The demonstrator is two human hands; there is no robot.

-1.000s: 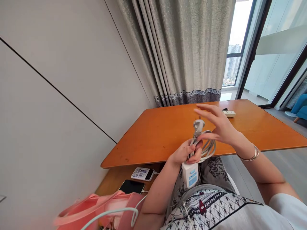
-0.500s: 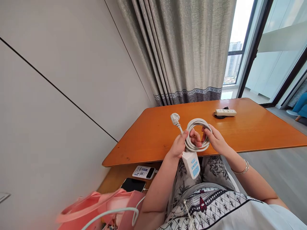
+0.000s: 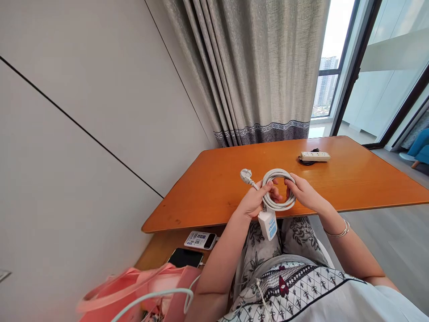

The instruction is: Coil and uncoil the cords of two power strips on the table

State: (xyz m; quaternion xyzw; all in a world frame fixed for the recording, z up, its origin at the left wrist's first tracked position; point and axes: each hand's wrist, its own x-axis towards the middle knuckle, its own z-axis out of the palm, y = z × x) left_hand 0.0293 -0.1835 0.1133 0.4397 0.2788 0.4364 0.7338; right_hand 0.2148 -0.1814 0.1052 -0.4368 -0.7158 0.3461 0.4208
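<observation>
Cable (image 3: 276, 172) coiled, with plug (image 3: 246, 175) at ten o'clock.
Gripped by left fingers (image 3: 267, 187) near nine, right fingers (image 3: 296, 183) near three.

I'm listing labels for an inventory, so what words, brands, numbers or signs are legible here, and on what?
None can be read with certainty.
White device beside the dark-screened phone: printed lettering, too small to read.
White block below the coiled cable: blue areas, no legible text.
Power strip: nothing legible.
</observation>
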